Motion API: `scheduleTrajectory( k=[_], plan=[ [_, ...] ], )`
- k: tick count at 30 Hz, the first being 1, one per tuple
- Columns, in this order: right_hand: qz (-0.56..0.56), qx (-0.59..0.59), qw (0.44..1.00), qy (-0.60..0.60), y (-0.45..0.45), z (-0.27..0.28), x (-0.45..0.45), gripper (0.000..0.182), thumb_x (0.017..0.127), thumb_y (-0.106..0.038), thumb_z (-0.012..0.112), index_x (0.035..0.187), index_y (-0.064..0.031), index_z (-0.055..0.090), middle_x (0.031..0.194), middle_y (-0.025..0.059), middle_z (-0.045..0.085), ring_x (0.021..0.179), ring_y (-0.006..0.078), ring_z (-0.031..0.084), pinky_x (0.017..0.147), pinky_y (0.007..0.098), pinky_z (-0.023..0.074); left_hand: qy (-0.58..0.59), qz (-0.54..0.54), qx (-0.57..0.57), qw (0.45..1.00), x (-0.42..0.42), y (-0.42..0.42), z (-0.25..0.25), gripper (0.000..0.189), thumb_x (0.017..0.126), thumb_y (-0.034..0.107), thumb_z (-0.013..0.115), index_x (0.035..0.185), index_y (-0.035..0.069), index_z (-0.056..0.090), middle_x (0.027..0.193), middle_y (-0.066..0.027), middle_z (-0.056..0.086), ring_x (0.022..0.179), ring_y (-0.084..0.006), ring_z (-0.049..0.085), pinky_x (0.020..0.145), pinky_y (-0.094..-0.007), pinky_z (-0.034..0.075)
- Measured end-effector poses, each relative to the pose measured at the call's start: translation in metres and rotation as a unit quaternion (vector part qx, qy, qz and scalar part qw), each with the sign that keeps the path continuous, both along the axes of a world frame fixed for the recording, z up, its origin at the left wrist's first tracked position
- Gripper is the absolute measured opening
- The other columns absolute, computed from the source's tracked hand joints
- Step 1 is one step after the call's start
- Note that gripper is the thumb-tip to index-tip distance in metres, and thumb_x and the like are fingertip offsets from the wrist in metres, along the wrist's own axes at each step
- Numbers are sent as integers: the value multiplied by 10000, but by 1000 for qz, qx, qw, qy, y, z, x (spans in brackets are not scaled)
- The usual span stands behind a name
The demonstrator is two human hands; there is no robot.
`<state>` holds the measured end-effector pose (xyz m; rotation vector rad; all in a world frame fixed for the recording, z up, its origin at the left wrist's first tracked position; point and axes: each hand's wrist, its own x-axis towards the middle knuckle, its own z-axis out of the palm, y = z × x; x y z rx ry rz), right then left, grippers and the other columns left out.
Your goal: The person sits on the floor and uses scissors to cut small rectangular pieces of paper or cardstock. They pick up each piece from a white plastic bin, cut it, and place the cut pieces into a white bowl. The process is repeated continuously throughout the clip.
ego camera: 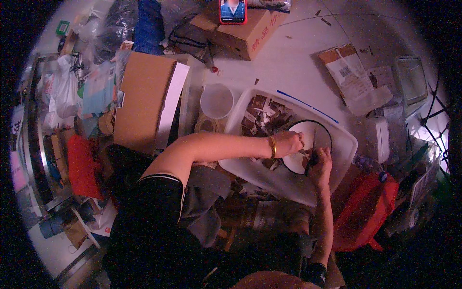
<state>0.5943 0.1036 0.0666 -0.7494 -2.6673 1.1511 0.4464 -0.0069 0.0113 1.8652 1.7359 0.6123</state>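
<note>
In front of me is a whitish translucent plastic bin. Inside it, a round white dish with a dark rim rests beside many small brown and white pieces. My left hand, with a gold-coloured bangle at the wrist, is over the dish's left side with its fingers curled in; what they may pinch is too small to tell. My right hand is at the dish's lower right edge, its fingers closed around a small dark object that I cannot name. Small brown bits show between the two hands.
A translucent round tub stands left of the bin, beside a large cardboard box. A phone stands at another carton at the top. To the right lie a red bag and a printed package. Clutter fills the left side.
</note>
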Motion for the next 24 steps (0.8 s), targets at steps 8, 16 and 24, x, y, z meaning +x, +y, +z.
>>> scheduleTrajectory(
  k=[8, 16, 24],
  plan=[
    [-62, -37, 997, 3, 5, -15, 11, 141, 671, -43, 653, 772, -52, 555, 724, 123, 548, 731, 333, 511, 659, 393, 443, -120, 120, 132, 977, 7, 0, -18, 162, 740, 78, 495, 825, -1, 607, 844, -197, 590, 787, -348, 609, 719, -416, 493],
    [-41, -98, 994, 15, 6, -23, 16, 115, 730, -48, 639, 750, -32, 527, 719, 130, 492, 651, 292, 509, 574, 355, 433, -74, 61, 33, 995, -6, -5, -1, 167, 692, 58, 513, 802, 12, 630, 890, -158, 617, 760, -325, 619, 687, -398, 502],
    [-60, -77, 995, 0, 3, -11, 9, 141, 668, -34, 645, 745, -26, 528, 725, 128, 544, 705, 293, 512, 646, 356, 444, -55, 96, -6, 994, 1, -2, 4, 156, 700, 95, 525, 795, 47, 639, 849, -128, 629, 731, -308, 622, 660, -397, 507]
  ],
)
